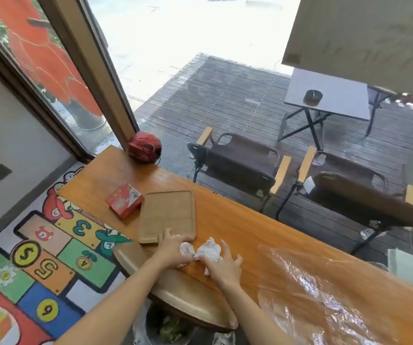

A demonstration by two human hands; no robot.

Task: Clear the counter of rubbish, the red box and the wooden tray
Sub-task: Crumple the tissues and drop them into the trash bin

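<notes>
Right now I am on the rubbish step: my left hand (pixel 173 247) has its fingers curled round one crumpled white tissue (pixel 186 249) and my right hand (pixel 224 266) pinches a second tissue wad (pixel 210 251), both low in the middle of the frame on the wooden counter (pixel 237 220). Next, I judge, both wads go down to the bin (pixel 168 329) at the bottom edge, then the wooden tray (pixel 168 215) just above my left hand and the red box (pixel 124 200) beside it at centre left, whose print is too blurred to read. Readable are the floor mat's (pixel 38 270) numbers 3, 4, 5, 6 and a dollar sign, at lower left.
</notes>
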